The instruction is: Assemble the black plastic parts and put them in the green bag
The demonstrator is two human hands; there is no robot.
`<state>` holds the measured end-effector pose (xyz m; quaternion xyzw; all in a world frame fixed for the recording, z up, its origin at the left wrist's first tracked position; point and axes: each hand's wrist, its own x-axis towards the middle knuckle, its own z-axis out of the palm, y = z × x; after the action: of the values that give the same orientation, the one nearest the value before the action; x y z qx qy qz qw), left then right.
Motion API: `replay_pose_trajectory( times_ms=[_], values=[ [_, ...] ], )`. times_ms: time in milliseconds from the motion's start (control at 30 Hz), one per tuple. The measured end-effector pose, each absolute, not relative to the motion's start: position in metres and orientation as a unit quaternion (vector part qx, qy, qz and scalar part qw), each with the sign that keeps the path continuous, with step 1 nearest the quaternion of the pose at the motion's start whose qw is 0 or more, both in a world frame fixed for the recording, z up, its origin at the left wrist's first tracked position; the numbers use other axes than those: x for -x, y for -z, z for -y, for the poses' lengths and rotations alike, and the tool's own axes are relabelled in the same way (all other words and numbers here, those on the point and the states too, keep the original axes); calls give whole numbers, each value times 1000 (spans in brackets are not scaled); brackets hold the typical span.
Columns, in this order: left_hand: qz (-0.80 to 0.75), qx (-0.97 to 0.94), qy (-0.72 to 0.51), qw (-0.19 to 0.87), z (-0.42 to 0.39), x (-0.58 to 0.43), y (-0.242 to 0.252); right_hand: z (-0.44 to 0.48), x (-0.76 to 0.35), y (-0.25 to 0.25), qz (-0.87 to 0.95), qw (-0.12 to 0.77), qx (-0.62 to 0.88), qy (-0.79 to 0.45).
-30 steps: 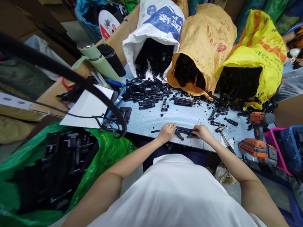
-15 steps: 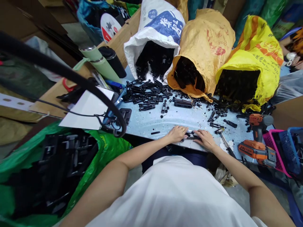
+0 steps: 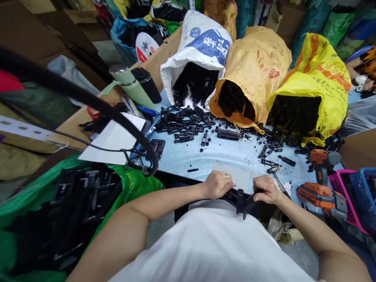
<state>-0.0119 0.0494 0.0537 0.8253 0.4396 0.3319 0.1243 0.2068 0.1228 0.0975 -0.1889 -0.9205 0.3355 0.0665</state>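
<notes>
Close to my body, at the front edge of the table [image 3: 176, 156], I hold a black plastic part [image 3: 242, 201] with a forked end that points down. My left hand [image 3: 217, 184], with a ring on one finger, is closed around its left side. The right hand [image 3: 266, 189] grips its other end, fingers curled and thumb on top. My palms hide much of the part. Just beyond it lies a pale flat plate [image 3: 235, 175]. A hammer [image 3: 279, 180] rests to the right of my right hand, and a short black strip [image 3: 193, 170] lies left of the plate.
White [image 3: 205, 43], orange [image 3: 255, 58] and yellow [image 3: 329, 78] sacks open toward me, with loose black parts [image 3: 185, 119] before them. A cordless drill [image 3: 321, 184] stands right, beside pink and blue baskets [image 3: 362, 188]. A green bag [image 3: 132, 184] of black parts sits left. A dark cable arches across.
Both hands have come back from the tabletop toward my body, lifting the black part off the pale plate. It is now tilted at the table edge. The view has shifted slightly.
</notes>
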Motion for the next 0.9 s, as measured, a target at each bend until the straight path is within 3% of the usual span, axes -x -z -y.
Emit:
replay_pose_trajectory(
  times_ms=[100,267,367,433,533,633,733,800,900],
  values=[
    [-464,-826,-305,96,-56,21,-62,-117,-196,-94,905,91,255,-328],
    [-486,-836,-249,52,-66,37,-72,-143,-174,-80,864,19,382,-326],
    [-462,-857,-225,45,-68,33,-73,-186,-148,-60,800,119,525,-266],
    [-453,-864,-218,41,-67,28,-70,-214,-131,-45,734,170,587,-295],
    [-461,-860,-220,12,-64,28,-63,-244,-121,-36,681,148,609,-379],
    [-487,-844,-223,-2,-60,38,-56,-264,-149,-49,674,143,613,-387],
    [-522,-822,-228,1,-57,49,-50,-280,-203,-73,652,202,663,-308],
    [-536,-811,-236,-5,-59,50,-48,-281,-231,-83,658,253,688,-175],
    [-522,-814,-253,-14,-65,40,-45,-261,-233,-79,743,228,627,-56]
  ],
)
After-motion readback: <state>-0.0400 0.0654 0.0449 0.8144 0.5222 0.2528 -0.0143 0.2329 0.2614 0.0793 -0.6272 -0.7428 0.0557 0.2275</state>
